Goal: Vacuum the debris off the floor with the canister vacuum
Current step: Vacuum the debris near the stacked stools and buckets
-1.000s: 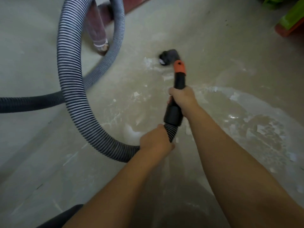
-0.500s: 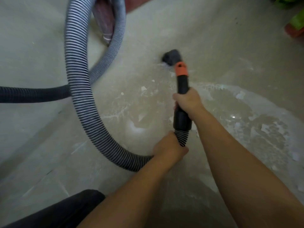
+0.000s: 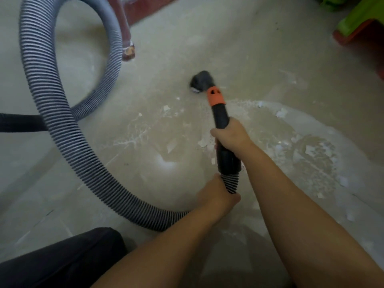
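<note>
The wand (image 3: 223, 140) lies ahead of me over the middle of the floor (image 3: 239, 38), its long axis running from the near cuff, low in the view, up and slightly left to the far end, where an orange collar (image 3: 216, 96) joins the dark angled nozzle (image 3: 200, 81). The nozzle mouth points down and to the left, at or just above the concrete; I cannot tell whether it touches. My right hand (image 3: 230, 136) is clenched around the black wand body at mid-length, and my left hand (image 3: 218, 196) grasps the ribbed hose (image 3: 68, 132) just below the cuff. I judge the step in hand to be a sweep of the nozzle across scattered debris. To do it well, I should keep the mouth low and flat to the floor, steer with the right hand, and let the left hand feed the hose so it does not drag the wand off line. White flakes (image 3: 204, 142) lie just beside the wand near my right hand, more (image 3: 166, 108) sit left of the collar, and a wider pale patch of chips (image 3: 311, 150) spreads to the right; overlapping strokes toward these areas would be sensible. The hose sweeps left from my grip, curves up and loops at upper left around a reddish furniture leg (image 3: 127, 38); that loop could snag if pulled hard. A green and orange object (image 3: 357, 23) stands well apart at upper right.
</note>
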The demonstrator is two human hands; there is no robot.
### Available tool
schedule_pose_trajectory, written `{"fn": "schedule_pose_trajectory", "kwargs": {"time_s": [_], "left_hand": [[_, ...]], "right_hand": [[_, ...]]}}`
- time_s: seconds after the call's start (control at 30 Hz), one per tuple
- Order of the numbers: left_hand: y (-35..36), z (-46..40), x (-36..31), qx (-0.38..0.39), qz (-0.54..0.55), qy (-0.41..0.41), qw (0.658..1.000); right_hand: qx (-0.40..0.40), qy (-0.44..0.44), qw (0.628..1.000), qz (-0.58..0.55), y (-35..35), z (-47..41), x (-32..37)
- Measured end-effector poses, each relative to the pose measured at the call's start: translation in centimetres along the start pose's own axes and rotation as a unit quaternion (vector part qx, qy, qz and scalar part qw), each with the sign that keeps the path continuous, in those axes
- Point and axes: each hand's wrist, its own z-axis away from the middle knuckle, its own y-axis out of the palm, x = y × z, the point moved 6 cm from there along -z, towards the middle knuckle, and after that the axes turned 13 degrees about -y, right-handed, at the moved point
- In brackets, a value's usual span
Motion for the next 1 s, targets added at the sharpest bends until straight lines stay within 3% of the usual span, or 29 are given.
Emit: {"fn": "schedule_pose_trajectory", "kwargs": {"time_s": [0.07, 0.13, 0.2, 0.3, 0.37, 0.43, 0.53, 0.67, 0.73, 0.83, 0.9, 1.0], "left_hand": [[1.4, 0.8, 0.6, -0.003, 0.03, -0.008, 1.0], [2.8, 1.5, 0.5, 0.006, 0.053, -0.013, 0.998], [3.8, 1.8, -0.3, 0.025, 0.026, -0.003, 0.999], [3.5, 1.9, -1.6, 0.041, -0.033, 0.034, 0.998], [3.2, 1.7, -1.7, 0.041, -0.055, 0.049, 0.996], [3.1, 1.4, -0.9, 0.027, -0.054, 0.038, 0.997], [3.7, 1.2, 0.7, 0.001, 0.008, 0.02, 1.0], [4.3, 2.4, 0.9, -0.017, 0.127, 0.074, 0.989], [4.6, 2.6, 1.1, -0.014, 0.136, 0.057, 0.989], [3.3, 2.5, 1.6, -0.016, 0.072, -0.006, 0.997], [1.6, 2.4, 2.1, -0.032, 0.031, 0.008, 0.999], [0.2, 2.6, 4.0, -0.067, 0.004, 0.0, 0.998]], "right_hand": [[0.083, -0.014, 0.996, 0.009, 1.7, 1.1, 0.2], [0.092, -0.014, 0.995, 0.031, 1.0, 1.9, -0.7], [0.014, 0.007, 0.999, 0.044, -1.6, 2.2, -2.5], [-0.13, 0.075, 0.988, -0.03, -5.7, 3.1, -5.0], [-0.152, 0.089, 0.982, -0.065, -6.2, 3.5, -5.3], [-0.104, 0.061, 0.992, -0.044, -4.8, 3.1, -4.3], [0.033, -0.025, 0.999, 0.018, -0.4, 2.5, -1.5], [0.221, -0.093, 0.968, 0.069, 4.6, 3.9, 0.6], [0.199, -0.088, 0.974, 0.061, 4.1, 3.8, -0.2], [0.037, -0.037, 0.999, 0.008, 0.8, 2.6, -2.3], [-0.023, 0.002, 0.998, -0.057, 0.0, 2.5, -2.9], [0.038, -0.01, 0.997, -0.061, 2.9, 3.2, -1.2]]}}
